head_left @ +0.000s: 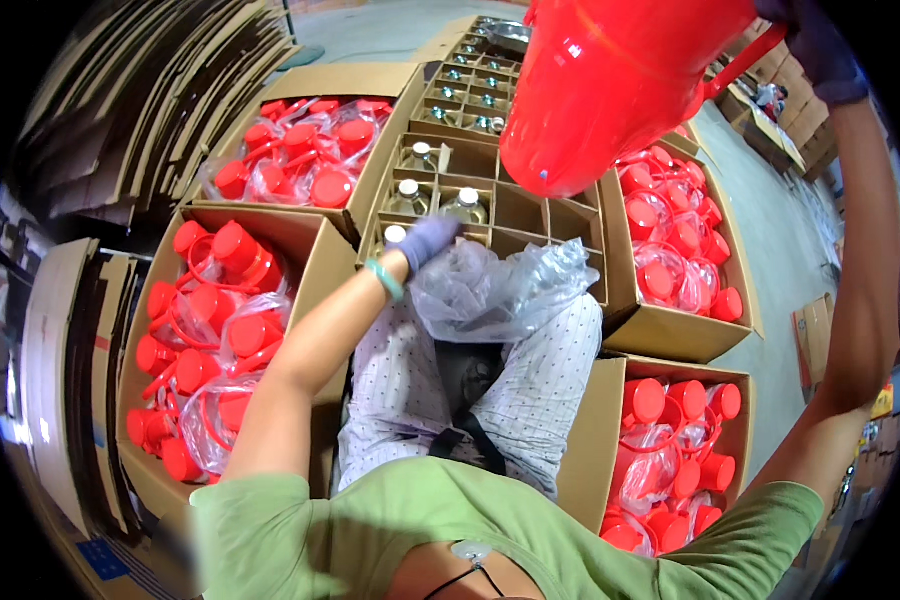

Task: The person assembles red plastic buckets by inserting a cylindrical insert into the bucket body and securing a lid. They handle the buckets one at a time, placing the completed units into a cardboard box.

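Note:
High at the upper right, my right hand, in a dark glove, grips the side handle of a large glossy red jug-like vessel, perhaps a thermos casing. The vessel hangs tilted over a divided cardboard box. My left hand, in a purple glove, is smeared by motion at the near left of that box, and its fingers cannot be made out. Beside it a crumpled clear plastic bag lies over the box's near edge and my lap. Several glass bottles with pale tops stand in the left compartments.
Open cartons of red lidded vessels in clear plastic stand on my left. Two more cartons of them stand on my right. Behind the divided box is another with shiny bottles. Flattened cardboard is stacked at the far left.

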A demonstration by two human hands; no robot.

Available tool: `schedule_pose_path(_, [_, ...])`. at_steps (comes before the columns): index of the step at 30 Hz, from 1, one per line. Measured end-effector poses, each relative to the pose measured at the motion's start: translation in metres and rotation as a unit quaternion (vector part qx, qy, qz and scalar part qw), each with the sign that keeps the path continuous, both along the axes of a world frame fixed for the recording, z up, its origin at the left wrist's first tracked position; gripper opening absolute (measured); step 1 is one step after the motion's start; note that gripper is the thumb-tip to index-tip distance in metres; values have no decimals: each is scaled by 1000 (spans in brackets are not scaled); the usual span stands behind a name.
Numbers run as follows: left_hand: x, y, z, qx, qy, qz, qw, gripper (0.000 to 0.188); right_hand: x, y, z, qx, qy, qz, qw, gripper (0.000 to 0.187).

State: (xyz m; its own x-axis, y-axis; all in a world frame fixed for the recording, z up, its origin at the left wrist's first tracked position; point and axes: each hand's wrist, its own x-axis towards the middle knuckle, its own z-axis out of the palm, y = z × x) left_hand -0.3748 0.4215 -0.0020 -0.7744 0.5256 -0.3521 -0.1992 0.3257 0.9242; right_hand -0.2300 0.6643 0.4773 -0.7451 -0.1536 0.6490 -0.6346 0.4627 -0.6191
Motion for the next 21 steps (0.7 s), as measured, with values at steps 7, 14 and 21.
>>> schedule_pose_path(7, [-29,42,61,346,68,-53,934,60,17,5,-99,-13,-127,95,987,29])
schedule_pose_path(14, [-50,29,58,518,-262,-29,814,53,40,-10,-288,64,-259,114,957,34])
schedule_pose_path(21, [11,43,95,261,331,28,906,24,-63,-3,-299,148,132,-97,975,39])
